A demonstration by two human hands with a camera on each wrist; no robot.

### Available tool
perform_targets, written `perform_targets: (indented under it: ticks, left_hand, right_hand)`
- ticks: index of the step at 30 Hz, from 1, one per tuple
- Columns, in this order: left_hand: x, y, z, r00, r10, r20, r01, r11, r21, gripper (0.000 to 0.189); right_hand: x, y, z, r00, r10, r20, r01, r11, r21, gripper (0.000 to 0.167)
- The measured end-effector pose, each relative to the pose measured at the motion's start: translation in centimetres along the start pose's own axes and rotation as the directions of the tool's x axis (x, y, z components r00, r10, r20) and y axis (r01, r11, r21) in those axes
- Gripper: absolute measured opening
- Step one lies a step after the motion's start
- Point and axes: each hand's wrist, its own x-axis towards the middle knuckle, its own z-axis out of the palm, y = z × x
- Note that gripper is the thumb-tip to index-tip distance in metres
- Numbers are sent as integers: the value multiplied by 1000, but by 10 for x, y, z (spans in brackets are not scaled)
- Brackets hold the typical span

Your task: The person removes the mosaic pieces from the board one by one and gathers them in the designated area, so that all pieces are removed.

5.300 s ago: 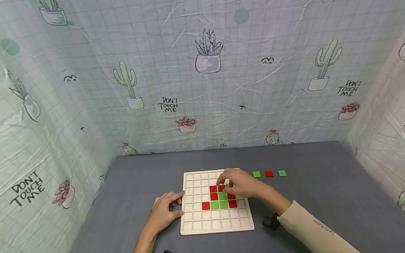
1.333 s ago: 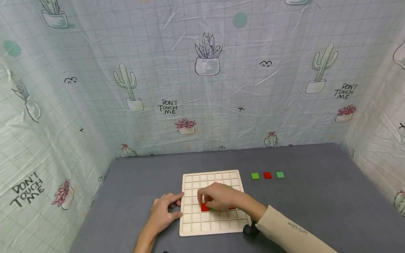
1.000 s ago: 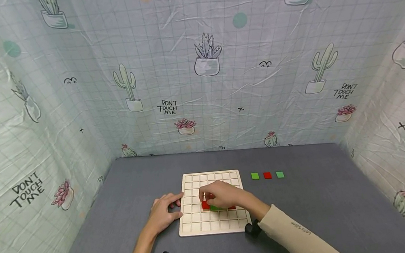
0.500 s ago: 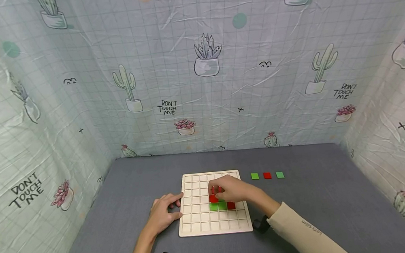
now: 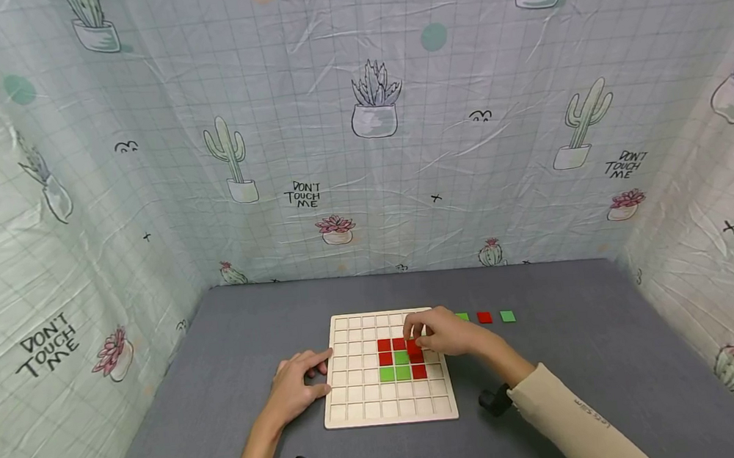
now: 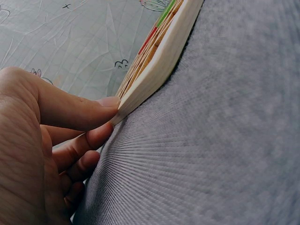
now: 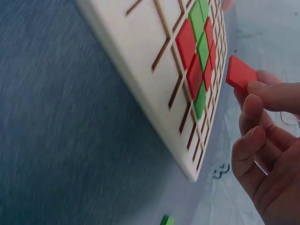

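A square wooden grid board (image 5: 356,410) lies on the grey table, with several red and green square tiles in its cells. My left hand (image 5: 296,387) rests at the board's left edge. In the head view its thumb and forefinger touch that edge, spread apart. My right hand (image 5: 446,332) is over the board's right part and pinches a red tile (image 7: 241,74) between thumb and fingers. The right wrist view shows this tile raised off the board and tilted. Below it are set tiles, among them a green tile (image 5: 401,358) and a red tile (image 5: 418,372).
To the right of the board lie a green tile (image 5: 462,317), partly behind the right hand, a red tile (image 5: 485,318) and another green tile (image 5: 507,316). Printed cloth (image 5: 326,78) stands around the back and sides of the grey table (image 5: 268,305).
My right hand has taken the red tile from the left end of the lower tile row and carried it up and to the right. The left hand has stayed at the board's edge.
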Motion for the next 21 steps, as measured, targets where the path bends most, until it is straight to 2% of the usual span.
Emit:
perform_targets:
  ticks: [21]
  left_hand:
    - [-1,1,-1,1000,-10,8,10,1000,17,66]
  right_hand:
    - [-38,34,-28,995,72,-66,-70,997,27,15]
